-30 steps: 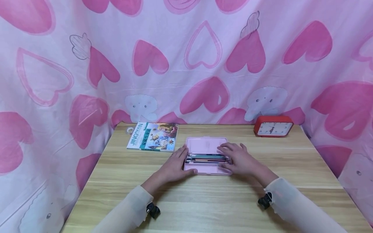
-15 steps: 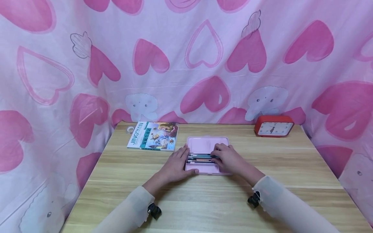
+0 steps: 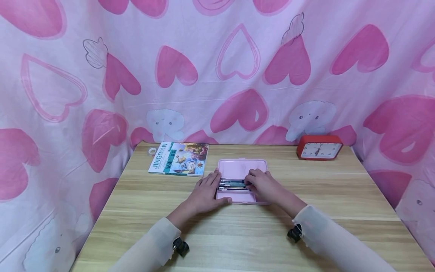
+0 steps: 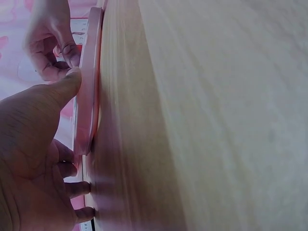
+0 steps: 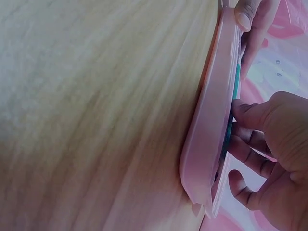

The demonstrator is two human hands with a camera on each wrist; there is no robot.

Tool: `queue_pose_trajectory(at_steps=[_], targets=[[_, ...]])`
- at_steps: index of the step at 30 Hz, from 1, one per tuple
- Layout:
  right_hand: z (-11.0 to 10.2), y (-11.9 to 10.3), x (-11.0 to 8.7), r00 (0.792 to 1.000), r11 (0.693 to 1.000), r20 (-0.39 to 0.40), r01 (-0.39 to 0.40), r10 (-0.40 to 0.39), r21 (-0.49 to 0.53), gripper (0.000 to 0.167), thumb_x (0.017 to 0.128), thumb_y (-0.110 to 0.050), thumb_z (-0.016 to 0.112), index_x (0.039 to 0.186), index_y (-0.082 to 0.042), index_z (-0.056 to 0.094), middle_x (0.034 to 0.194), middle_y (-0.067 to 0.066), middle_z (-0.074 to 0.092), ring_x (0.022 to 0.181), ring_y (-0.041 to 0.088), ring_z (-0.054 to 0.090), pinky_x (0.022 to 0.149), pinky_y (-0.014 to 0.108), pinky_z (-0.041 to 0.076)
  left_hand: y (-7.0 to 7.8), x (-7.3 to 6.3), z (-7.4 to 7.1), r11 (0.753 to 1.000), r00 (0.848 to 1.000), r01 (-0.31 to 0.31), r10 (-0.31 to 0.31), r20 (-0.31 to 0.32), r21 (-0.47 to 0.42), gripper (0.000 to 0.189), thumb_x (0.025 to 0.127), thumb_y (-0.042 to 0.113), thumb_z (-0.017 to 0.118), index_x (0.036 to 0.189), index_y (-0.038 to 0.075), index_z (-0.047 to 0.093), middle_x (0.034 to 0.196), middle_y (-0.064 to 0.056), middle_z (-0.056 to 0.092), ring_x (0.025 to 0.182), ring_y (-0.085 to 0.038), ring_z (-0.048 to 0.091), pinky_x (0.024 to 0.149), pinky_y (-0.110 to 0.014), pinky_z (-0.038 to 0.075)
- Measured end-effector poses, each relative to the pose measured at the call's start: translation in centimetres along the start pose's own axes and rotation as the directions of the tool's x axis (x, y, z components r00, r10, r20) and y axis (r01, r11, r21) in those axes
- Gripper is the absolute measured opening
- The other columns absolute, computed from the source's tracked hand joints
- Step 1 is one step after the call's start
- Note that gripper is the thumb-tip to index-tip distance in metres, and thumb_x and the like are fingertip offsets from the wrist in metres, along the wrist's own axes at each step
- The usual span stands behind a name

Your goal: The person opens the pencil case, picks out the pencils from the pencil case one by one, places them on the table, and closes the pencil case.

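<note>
The right hand (image 3: 266,186) pinches a teal pen (image 5: 237,79) in the open pink case (image 3: 235,197); left of those fingers, the left hand (image 3: 205,192) touches the case, fingers spread.

My head view faces forward-down from above; both low, close wrist views share the pink rectangular plastic case (image 4: 87,86).

Wood-grain table (image 3: 217,241), open pink pencil case (image 3: 232,169), illustrated book (image 3: 185,161), red clock (image 3: 324,150)

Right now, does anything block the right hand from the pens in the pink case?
Nothing visible: the pink case lies open, and the right hand touches the pens. The left hand rests at the case's left end.
</note>
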State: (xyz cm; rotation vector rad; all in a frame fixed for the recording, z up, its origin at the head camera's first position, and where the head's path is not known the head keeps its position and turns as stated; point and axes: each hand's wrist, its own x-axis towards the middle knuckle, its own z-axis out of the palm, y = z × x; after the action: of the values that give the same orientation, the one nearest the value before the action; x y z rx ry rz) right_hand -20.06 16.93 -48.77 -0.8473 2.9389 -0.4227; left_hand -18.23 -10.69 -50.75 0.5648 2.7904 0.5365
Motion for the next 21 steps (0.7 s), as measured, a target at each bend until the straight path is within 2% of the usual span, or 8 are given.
queue_pose_trajectory(at_steps=[5,13,21], targets=[[-0.03,-0.15,-0.06,1.000,1.000,0.008,-0.005,0.005,0.013,0.018,0.103,-0.013,0.080,0.120,-0.018,0.081,0.115,-0.001,0.069,0.110,0.020,0.061,0.102,0.053,0.056,0.08,0.04,0.04,1.000,1.000,0.007,-0.007,0.002,0.003,0.113,0.098,0.080,0.062,0.178,0.013,0.020,0.189,-0.004,0.011,0.174,-0.034,0.018,0.140,-0.064,0.020],[0.25,-0.17,0.17,1.000,1.000,0.018,0.000,-0.001,0.022,0.016,0.101,-0.006,0.078,0.110,-0.019,0.077,0.111,-0.003,0.066,0.107,0.020,0.058,0.097,0.051,0.055,-0.02,0.01,0.17,0.999,1.000,0.019,-0.019,0.004,-0.041,0.114,0.098,0.079,0.064,0.178,0.013,0.018,0.189,-0.004,0.009,0.175,-0.033,0.015,0.141,-0.063,0.017],[0.05,-0.18,0.03,1.000,1.000,0.000,0.022,-0.022,-0.008,0.020,0.102,-0.008,0.079,0.120,-0.016,0.081,0.118,0.001,0.071,0.113,0.022,0.061,0.104,0.057,0.054,0.02,-0.01,0.15,0.995,1.000,0.022,-0.021,0.010,-0.097,0.115,0.098,0.078,0.066,0.179,0.013,0.016,0.189,-0.003,0.006,0.176,-0.032,0.010,0.142,-0.056,0.017]])
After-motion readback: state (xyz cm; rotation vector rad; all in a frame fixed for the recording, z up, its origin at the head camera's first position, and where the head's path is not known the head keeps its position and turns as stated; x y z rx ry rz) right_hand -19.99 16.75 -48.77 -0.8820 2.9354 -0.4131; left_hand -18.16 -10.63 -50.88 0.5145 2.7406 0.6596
